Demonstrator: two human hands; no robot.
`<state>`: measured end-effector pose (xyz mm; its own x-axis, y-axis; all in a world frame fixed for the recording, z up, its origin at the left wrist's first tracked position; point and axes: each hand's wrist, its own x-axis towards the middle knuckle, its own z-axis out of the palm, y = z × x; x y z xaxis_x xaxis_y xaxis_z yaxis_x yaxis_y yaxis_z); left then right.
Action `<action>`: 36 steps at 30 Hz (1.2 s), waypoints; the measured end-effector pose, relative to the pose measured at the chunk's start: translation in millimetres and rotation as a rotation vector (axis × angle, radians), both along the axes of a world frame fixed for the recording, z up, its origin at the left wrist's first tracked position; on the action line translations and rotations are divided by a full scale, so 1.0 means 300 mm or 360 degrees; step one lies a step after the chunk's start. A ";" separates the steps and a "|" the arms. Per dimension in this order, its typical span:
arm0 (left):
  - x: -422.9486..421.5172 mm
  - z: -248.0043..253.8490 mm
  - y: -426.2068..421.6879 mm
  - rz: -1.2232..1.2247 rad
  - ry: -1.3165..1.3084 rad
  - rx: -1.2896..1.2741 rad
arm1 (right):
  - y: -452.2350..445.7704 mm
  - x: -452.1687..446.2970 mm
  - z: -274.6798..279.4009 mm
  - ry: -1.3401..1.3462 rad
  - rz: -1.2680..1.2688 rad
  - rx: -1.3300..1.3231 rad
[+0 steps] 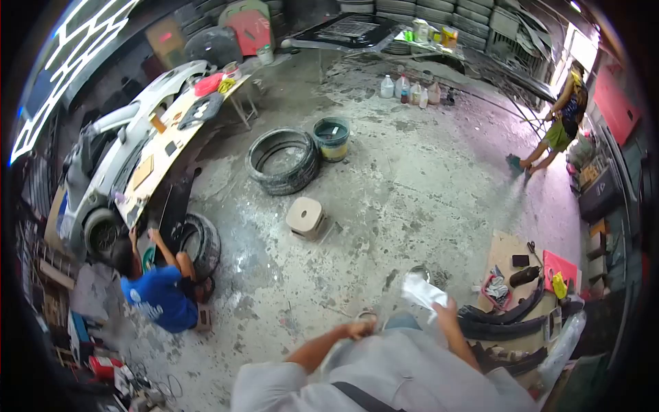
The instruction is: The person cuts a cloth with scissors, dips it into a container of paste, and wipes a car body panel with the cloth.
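Observation:
My right hand (446,312) is closed on one end of a crumpled white cloth or paper sheet (424,292), held out in front of my body. Just beyond the sheet is a round, metallic-looking rim (417,272), partly covered by it. Close to my waist, my left hand (360,328) has its fingers curled. A small ring-like edge (367,316) shows beside those fingers; what they hold cannot be made out.
Ahead stand a beige stool (305,215), a tire (283,161) and a bucket (331,139). A person in blue (161,295) crouches left by a long table (154,147). Another person (568,113) stands far right. Dark curved parts (504,319) lie close on my right.

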<state>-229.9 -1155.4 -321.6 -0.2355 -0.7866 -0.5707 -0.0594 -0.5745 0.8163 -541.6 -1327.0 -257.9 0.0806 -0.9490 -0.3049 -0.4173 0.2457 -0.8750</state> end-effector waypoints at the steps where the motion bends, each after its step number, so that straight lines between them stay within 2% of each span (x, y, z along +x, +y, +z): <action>1: -0.072 -0.191 -0.026 -0.0156 -0.0230 -0.0007 | -0.012 -0.089 -0.108 0.0346 -0.0094 -0.0090; 2: -0.080 -0.290 -0.068 -0.0318 0.0066 0.0255 | 0.011 -0.134 -0.063 0.0389 -0.0229 0.0016; 3: -0.075 -0.337 -0.109 -0.0471 0.0371 0.0525 | 0.039 -0.369 -0.404 0.0545 -0.0206 -0.0009; 4: -0.044 -0.318 -0.179 -0.0501 0.0386 0.0538 | 0.055 -0.431 -0.349 0.0646 -0.0251 0.0198; 6: 0.085 -0.233 -0.320 -0.0230 0.0721 0.1071 | 0.080 -0.499 -0.252 0.0716 -0.0237 0.0577; 7: 0.129 -0.191 -0.382 -0.0225 0.0713 0.1073 | 0.062 -0.503 -0.218 0.0727 -0.0201 0.0717; 9: 0.223 -0.116 -0.576 0.0015 0.0403 0.0754 | -0.027 -0.494 -0.214 0.0721 -0.0125 0.0856; 10: 0.266 -0.106 -0.672 0.0010 0.0299 0.0532 | -0.116 -0.459 -0.208 0.0699 -0.0075 0.0866; 11: 0.328 -0.087 -0.792 0.0008 0.0290 0.0501 | -0.209 -0.416 -0.204 0.0670 -0.0032 0.0849; 13: 0.408 -0.035 -0.972 -0.0171 0.0189 0.0597 | -0.455 -0.317 -0.217 0.0550 0.0032 0.0717; 15: 0.512 -0.006 -1.145 -0.0326 0.0440 0.1168 | -0.730 -0.185 -0.242 0.0344 0.0025 0.0540; 16: 0.533 0.098 -1.247 -0.0458 0.0023 0.0963 | -0.874 -0.102 -0.264 0.0213 -0.0006 0.0412; 17: 0.540 0.184 -1.352 -0.0454 0.0022 0.0932 | -1.038 -0.038 -0.438 0.0250 -0.0184 0.0212; 18: 0.537 0.259 -1.444 -0.0683 -0.0151 0.0816 | -1.214 0.056 -0.482 -0.0019 -0.0203 0.0176; 19: 0.535 0.313 -1.523 -0.0908 -0.0324 0.0700 | -1.362 0.194 -0.362 -0.0164 -0.0208 0.0202; 20: 0.538 0.339 -1.597 -0.1130 -0.0500 0.0580 | -1.463 0.370 -0.111 -0.0410 -0.0189 0.0117; 21: 0.542 0.334 -1.684 -0.1120 -0.0492 0.0561 | -1.565 0.481 -0.041 -0.0541 -0.0230 0.0145; 23: 0.549 0.276 -1.860 -0.1590 -0.0807 0.0190 | -1.689 0.688 0.229 -0.0965 -0.0148 0.0334; 24: 0.565 0.235 -1.938 -0.1289 -0.0663 -0.0062 | -1.728 0.765 0.324 -0.0954 -0.0147 0.0335; 25: 0.585 0.200 -2.004 -0.0990 -0.0519 -0.0298 | -1.759 0.840 0.402 -0.1184 -0.0086 0.0419; 26: 0.600 0.331 -2.071 -0.0627 0.0024 -0.0123 | -1.799 0.913 0.462 -0.1417 -0.0029 0.0503; 27: 0.619 0.530 -2.161 -0.0250 0.0556 0.0059 | -1.840 0.981 0.507 -0.1413 -0.0047 0.0508; 29: 0.657 0.618 -2.328 0.0246 0.1070 -0.0141 | -1.918 1.108 0.551 -0.1494 -0.0038 0.0537; 30: 0.707 0.676 -2.411 0.0384 0.0947 -0.0146 | -1.970 1.172 0.552 -0.1470 -0.0058 0.0426; 31: 0.759 0.665 -2.492 0.0460 0.0775 -0.0165 | -2.026 1.233 0.550 -0.1435 -0.0089 0.0329; 33: 0.871 0.686 -2.621 0.0832 0.1072 -0.0276 | -2.153 1.346 0.610 -0.1268 -0.0044 0.0224; 34: 0.948 0.732 -2.670 0.0882 0.1124 -0.0313 | -2.206 1.386 0.608 -0.1238 -0.0097 0.0255; 36: 1.115 0.725 -2.785 0.0943 0.1119 -0.0417 | -2.366 1.495 0.646 -0.1006 0.0188 0.0099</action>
